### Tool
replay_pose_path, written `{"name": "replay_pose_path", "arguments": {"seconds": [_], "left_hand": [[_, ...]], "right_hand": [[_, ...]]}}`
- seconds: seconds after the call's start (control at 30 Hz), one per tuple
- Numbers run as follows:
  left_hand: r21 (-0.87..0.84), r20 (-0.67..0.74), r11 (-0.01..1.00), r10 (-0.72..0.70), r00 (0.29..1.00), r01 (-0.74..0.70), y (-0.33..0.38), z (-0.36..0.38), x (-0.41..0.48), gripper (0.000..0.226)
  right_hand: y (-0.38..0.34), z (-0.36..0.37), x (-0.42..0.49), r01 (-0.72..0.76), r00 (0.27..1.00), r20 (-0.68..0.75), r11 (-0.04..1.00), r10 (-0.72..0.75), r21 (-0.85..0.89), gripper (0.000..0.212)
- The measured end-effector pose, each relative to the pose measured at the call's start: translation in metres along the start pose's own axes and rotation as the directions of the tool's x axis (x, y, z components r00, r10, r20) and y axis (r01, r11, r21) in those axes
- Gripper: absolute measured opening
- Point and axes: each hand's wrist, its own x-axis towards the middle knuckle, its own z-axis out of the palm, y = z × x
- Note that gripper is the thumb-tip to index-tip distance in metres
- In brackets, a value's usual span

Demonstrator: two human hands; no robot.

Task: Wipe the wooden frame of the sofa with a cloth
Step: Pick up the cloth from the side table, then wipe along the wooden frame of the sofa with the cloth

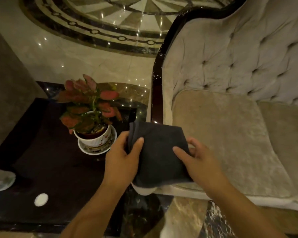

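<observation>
A folded dark grey cloth is held flat between both hands, just in front of the sofa's left armrest. My left hand grips its left edge with the thumb on top. My right hand grips its right edge the same way. The sofa's dark glossy wooden frame curves up from behind the cloth along the left side of the backrest. The cloth hides the frame's front end. The sofa has beige velvet cushions and a tufted back.
A dark polished side table stands left of the sofa with a red-leaved plant in a white pot on a saucer and a small white disc. A pale bag lies at the left edge. Patterned marble floor lies beyond.
</observation>
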Motion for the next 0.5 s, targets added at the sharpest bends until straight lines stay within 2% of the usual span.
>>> {"name": "replay_pose_path", "arguments": {"seconds": [0.07, 0.1, 0.17, 0.2, 0.23, 0.27, 0.3, 0.37, 0.43, 0.5], "left_hand": [[0.173, -0.074, 0.983, -0.041, 0.996, 0.053, -0.009, -0.001, 0.018, 0.028], [0.226, -0.121, 0.971, -0.05, 0.991, 0.077, -0.018, -0.005, 0.023, 0.028], [0.225, -0.186, 0.97, -0.05, 0.981, 0.092, -0.039, -0.014, 0.022, 0.022], [0.208, -0.158, 0.97, -0.095, 0.983, 0.127, -0.05, -0.015, 0.019, 0.036], [0.183, -0.081, 0.97, -0.148, 0.986, 0.161, -0.06, -0.014, 0.015, 0.052], [0.141, 0.03, 0.974, -0.182, 0.983, 0.176, -0.069, -0.009, 0.01, 0.065], [0.065, 0.141, 0.984, -0.174, 0.975, 0.166, -0.076, -0.003, 0.004, 0.076], [-0.104, 0.245, 0.986, -0.1, 0.964, 0.128, -0.086, 0.013, -0.003, 0.092], [-0.112, 0.183, 0.986, -0.105, 0.977, 0.127, -0.098, 0.025, -0.008, 0.088], [0.046, 0.082, 0.995, -0.097, 0.992, 0.094, -0.104, 0.034, -0.012, 0.072]], "right_hand": [[-0.001, 0.007, 0.019, 0.062, 0.997, -0.02, 0.963, -0.069, -0.264, 0.067], [-0.001, 0.014, 0.025, 0.118, 0.988, -0.046, 0.901, -0.15, -0.417, 0.079], [0.001, 0.032, 0.034, 0.327, 0.915, 0.006, 0.734, -0.403, -0.595, 0.079], [0.004, 0.043, 0.039, 0.42, 0.875, 0.108, 0.627, -0.472, -0.656, 0.076], [0.009, 0.055, 0.047, 0.475, 0.848, 0.22, 0.507, -0.483, -0.719, 0.076], [0.015, 0.065, 0.055, 0.503, 0.835, 0.308, 0.406, -0.456, -0.763, 0.076], [0.019, 0.074, 0.063, 0.514, 0.832, 0.355, 0.35, -0.426, -0.783, 0.077], [0.028, 0.091, 0.073, 0.5, 0.833, 0.334, 0.341, -0.44, -0.796, 0.075], [0.038, 0.105, 0.067, 0.498, 0.82, 0.31, 0.333, -0.481, -0.801, 0.071], [0.046, 0.11, 0.065, 0.585, 0.75, 0.421, 0.215, -0.51, -0.782, 0.067]]}}
